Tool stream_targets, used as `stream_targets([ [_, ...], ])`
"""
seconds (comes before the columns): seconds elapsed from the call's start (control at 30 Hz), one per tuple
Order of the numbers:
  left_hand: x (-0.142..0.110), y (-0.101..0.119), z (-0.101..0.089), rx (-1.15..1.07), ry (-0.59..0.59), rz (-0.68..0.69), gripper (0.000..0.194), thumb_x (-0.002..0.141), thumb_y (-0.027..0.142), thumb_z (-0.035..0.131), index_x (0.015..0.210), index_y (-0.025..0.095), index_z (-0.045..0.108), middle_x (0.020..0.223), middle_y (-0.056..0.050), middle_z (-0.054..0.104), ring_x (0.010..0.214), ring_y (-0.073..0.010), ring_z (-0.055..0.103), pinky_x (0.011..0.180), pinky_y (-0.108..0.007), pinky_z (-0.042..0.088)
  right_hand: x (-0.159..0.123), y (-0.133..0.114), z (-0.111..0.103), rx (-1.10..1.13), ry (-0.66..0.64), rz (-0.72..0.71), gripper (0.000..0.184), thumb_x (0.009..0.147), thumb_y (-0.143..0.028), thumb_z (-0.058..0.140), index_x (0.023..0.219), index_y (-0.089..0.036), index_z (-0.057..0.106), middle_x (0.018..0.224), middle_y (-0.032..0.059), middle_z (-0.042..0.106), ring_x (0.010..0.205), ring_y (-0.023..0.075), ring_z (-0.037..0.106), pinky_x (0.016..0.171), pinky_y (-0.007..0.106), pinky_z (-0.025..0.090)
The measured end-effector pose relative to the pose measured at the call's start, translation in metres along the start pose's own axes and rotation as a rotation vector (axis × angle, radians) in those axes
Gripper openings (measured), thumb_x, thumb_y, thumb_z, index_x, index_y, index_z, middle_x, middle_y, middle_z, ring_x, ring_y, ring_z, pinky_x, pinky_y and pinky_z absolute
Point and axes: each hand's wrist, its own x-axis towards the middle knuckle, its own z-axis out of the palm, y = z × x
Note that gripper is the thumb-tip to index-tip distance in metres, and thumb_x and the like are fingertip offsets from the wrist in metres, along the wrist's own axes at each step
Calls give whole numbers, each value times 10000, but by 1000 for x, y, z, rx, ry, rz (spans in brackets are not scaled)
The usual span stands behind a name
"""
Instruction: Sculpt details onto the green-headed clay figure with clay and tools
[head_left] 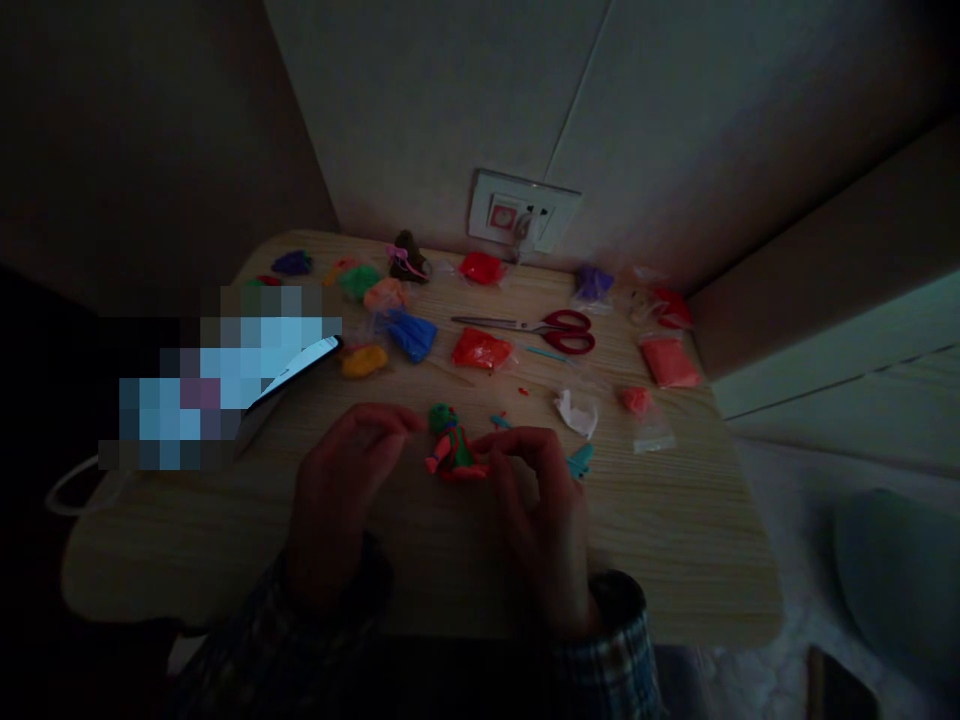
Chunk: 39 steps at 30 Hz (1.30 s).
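A small modelling-clay figure [459, 452] with a green head, a green and red body and pink-red limbs is on the wooden table, between my hands. My right hand [544, 495] has its thumb and index finger pinched at the figure's right edge. On the other side, my left hand [337, 485] is curved, fingertips just left of the green head and apart from it, with nothing visible in them. Close to the right fingers lie a small blue clay piece [500, 422] and a teal plastic tool [580, 461]. Dim light hides fine detail.
Red-handled scissors [568, 332] lie behind the figure among bagged clay, including an orange-red packet [482, 349] and a blue one [409, 334]. A lit phone or tablet [296, 372] leans at left. A wall socket [523, 212] is above the table's back edge.
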Motion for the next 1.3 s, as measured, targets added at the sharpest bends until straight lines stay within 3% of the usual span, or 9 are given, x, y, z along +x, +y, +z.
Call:
stream_targets([
  [0.17,1,-2,1,-45,60,-76,212,888,191,472,734,229,613,789,-8,658,816,-187,627,781,-327,507,-2,-3,-1,17,-48,-1,64,906,-163,509,887,-220,530,807,16,679,755,158,659,685,286,534],
  [0.33,-1,-5,1,-242,30,-62,265,904,236,462,639,233,474,667,13,558,687,-172,558,672,-313,473,-3,-6,-1,-13,-86,-120,84,894,-142,526,888,-226,525,767,-8,672,713,146,645,641,258,516],
  [0.43,-1,-4,0,-168,22,-50,293,910,206,459,618,228,473,644,25,548,656,-152,541,651,-288,459,-2,-8,-1,2,-132,-166,113,893,-117,519,880,-229,520,756,-17,679,709,144,650,647,259,518],
  [0.63,1,-6,3,-150,97,-127,70,782,265,666,737,232,624,685,42,645,692,-150,627,669,-282,514,-1,-12,-3,24,-206,-238,121,893,-114,503,902,-233,522,774,-5,697,723,165,675,705,315,544],
  [0.83,2,-9,4,-158,135,-128,130,663,244,747,680,215,621,693,35,651,687,-151,642,649,-274,547,-2,-12,-4,46,-264,-315,153,878,-80,495,911,-228,516,777,-4,690,770,163,672,731,318,530],
  [1.03,1,-2,5,-165,-36,-128,55,792,244,651,740,227,660,794,15,696,792,-161,676,735,-273,570,-2,-10,-4,8,-331,-409,148,865,-87,497,931,-217,522,834,12,694,807,162,654,759,319,493],
  [1.17,0,0,6,-170,-191,-150,48,796,242,655,783,209,686,946,-10,721,888,-167,684,798,-245,563,0,-10,-2,-23,-350,-465,142,864,-96,483,941,-213,507,834,21,683,782,160,642,733,320,481],
  [1.3,1,-2,8,-169,-249,-149,58,793,243,655,767,198,680,957,-35,730,884,-177,687,780,-257,562,1,-10,-2,-21,-350,-484,113,869,-108,478,907,-213,497,784,14,655,758,158,623,740,327,481],
])
